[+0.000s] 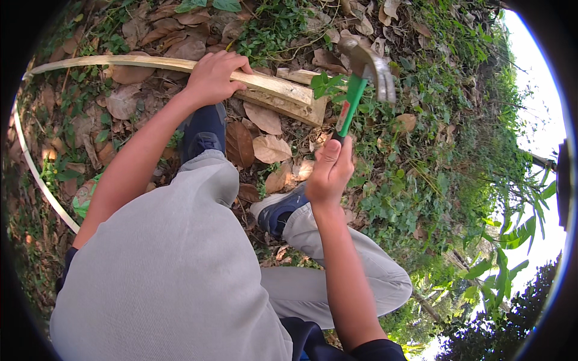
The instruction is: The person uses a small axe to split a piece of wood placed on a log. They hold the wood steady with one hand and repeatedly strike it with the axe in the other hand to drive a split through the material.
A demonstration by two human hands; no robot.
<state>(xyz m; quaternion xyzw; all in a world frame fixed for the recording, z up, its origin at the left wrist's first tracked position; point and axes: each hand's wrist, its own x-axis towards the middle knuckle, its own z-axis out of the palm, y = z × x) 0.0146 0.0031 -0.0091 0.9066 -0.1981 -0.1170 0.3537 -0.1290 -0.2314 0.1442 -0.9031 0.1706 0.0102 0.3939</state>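
the hammer is being gripped tight by the right hand, wood strip being pinned under the closed left hand — fingers could be struck if the swing drifts.

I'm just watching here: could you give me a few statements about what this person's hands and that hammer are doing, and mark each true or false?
1. The right hand grips a hammer with a green handle. True.
2. The left hand rests on a pale wooden strip. True.
3. The hammer head lies flat on the leaves. False: it is raised above the ground.
4. The ground is bare concrete. False: dry leaves and green plants cover it.
5. Both hands hold the hammer. False: only the right does.
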